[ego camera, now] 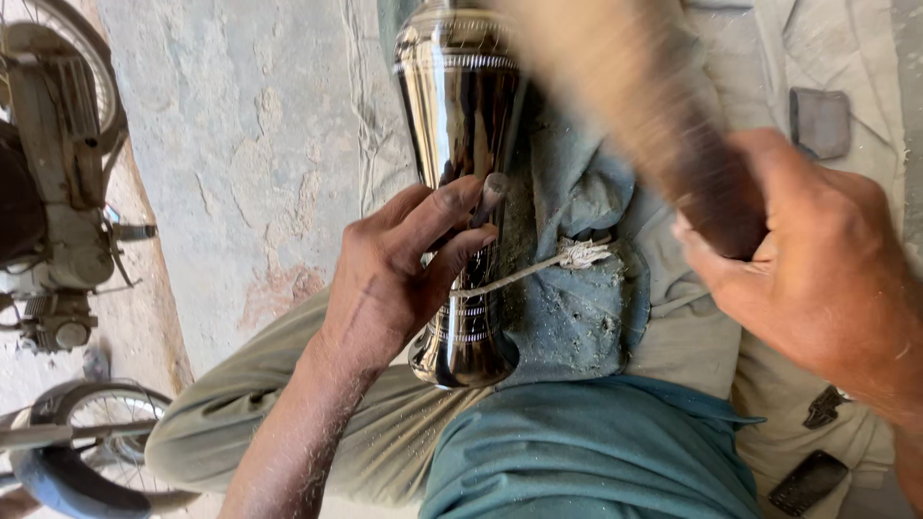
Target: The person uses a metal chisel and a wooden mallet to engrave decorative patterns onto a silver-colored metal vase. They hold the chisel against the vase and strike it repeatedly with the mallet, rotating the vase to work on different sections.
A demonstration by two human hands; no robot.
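Head view shows your left hand [399, 274] curled narrowly around a thin metal punch [490, 197], thumb and fingertips pinching it against the polished steel vase [461, 125]. That vase, fluted and mirror-bright with engraved bands, lies under your fingers across a dusty teal cloth [567, 317]. Your right hand [817, 279] grips a blurred wooden mallet [654, 106] tightly, above and beside the punch.

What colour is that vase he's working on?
Shiny silver metal vase, with engraved bands; seen in the head view.
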